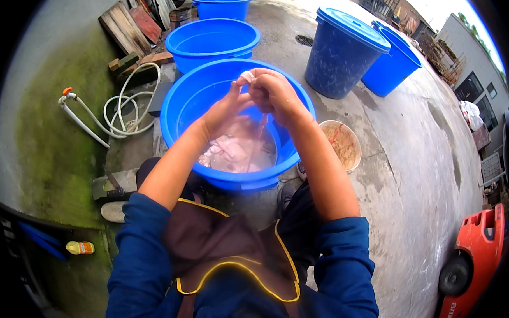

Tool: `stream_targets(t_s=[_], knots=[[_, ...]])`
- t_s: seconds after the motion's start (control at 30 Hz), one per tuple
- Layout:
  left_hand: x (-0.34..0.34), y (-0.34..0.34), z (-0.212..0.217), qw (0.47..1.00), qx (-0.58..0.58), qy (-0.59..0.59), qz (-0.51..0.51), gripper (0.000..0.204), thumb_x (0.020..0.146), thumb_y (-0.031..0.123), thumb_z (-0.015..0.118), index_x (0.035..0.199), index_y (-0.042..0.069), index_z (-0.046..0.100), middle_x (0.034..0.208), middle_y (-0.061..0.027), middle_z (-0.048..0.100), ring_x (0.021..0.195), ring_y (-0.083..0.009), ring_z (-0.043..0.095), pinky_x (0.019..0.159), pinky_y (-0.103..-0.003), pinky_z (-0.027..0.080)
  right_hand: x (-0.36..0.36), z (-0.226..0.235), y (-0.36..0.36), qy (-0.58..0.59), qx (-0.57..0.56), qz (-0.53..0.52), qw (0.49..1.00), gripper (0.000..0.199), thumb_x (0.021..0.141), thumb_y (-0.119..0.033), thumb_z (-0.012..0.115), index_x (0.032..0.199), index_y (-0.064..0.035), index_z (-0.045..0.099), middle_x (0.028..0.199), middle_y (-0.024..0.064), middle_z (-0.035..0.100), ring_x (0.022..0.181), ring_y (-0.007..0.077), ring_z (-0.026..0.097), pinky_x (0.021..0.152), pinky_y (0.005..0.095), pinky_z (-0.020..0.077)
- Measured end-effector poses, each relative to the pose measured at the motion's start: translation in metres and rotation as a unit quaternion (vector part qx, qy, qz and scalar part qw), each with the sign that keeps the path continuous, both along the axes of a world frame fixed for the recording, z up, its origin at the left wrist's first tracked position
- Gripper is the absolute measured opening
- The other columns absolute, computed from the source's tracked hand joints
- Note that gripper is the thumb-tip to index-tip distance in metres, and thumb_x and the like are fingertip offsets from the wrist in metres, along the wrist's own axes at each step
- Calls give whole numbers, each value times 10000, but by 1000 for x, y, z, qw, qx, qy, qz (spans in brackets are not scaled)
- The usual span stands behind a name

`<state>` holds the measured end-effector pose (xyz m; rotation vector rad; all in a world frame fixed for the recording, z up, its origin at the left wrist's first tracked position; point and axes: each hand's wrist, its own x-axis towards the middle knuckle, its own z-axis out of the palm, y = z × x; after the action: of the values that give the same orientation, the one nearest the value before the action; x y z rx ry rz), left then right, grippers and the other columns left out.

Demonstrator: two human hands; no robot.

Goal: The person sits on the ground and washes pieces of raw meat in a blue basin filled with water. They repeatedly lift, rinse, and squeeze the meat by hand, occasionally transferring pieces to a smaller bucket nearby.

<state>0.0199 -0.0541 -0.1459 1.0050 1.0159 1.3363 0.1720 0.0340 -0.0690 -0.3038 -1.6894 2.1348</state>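
Both my hands are raised over a large blue tub (174,145). Pale pink pieces of meat (232,149) lie in cloudy water at its bottom. My right hand (275,96) is closed, its fingers bent round a small pale piece of meat (246,77) that shows at the fingertips. Below that hand hangs a thin pinkish strand (259,133), reaching down toward the water. Beside it, my left hand (227,110) has its thumb up and its fingers stretched toward the right hand. Those fingertips are partly hidden.
Past the tub stand more blue tubs (210,27). At the far right are a lidded blue barrel (340,58) and another bin (394,61). A white bucket (353,165) with brownish contents sits to the right. Left lie a coiled hose (110,116) and a yellow bottle (80,247).
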Motion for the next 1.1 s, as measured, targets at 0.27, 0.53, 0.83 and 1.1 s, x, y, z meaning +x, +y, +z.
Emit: stream_targets(t_s=[0.27,0.53,0.83,1.1], knots=[[2,11,55,984,155,30,86,558,1032,504,454,1217,7,627,1242,-134,622,1091,-192,605,975,-350,472,0,-8,-3,-28,80,-15,996,175,882,-193,492,833,-64,599,665,-31,462,536,65,382,468,240,278],[-2,11,64,976,170,41,129,513,987,560,523,720,123,534,934,-92,667,752,-117,558,638,-249,425,-3,-29,1,-17,183,-72,980,249,847,-209,454,714,-20,549,665,34,525,598,127,476,551,291,381],[7,8,78,982,170,-67,54,564,968,610,523,663,164,365,617,-6,440,531,-101,386,459,-241,242,-4,-40,-1,27,223,-99,969,207,831,-125,432,702,-1,536,648,43,505,621,121,452,576,295,378],[8,17,89,977,139,15,163,555,989,597,504,657,184,340,566,44,312,477,-58,251,440,-244,167,-8,-50,-11,29,284,-141,948,216,830,-147,429,739,-3,561,664,21,507,616,118,457,560,306,379]])
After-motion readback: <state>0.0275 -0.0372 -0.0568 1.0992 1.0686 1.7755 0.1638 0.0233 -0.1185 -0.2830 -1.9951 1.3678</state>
